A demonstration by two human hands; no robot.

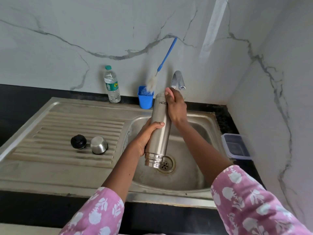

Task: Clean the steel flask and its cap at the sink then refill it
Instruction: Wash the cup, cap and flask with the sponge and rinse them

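Where the right hand [176, 108] grips the flask [158, 133], lettering is half-hidden.

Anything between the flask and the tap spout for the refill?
Yes: the right hand grips the flask by its upturned base, directly under the tap spout. Its mouth points down at the drain, with the left hand gripping near it.

I count one steel flask [160, 114], one steel cap [99, 145], one black stopper [78, 141], one water bottle [111, 85], one blue cup [145, 100], one bottle brush [151, 83], one tap [177, 80] and one plastic box [235, 146]. There are two hands: left hand [145, 138], right hand [176, 107].
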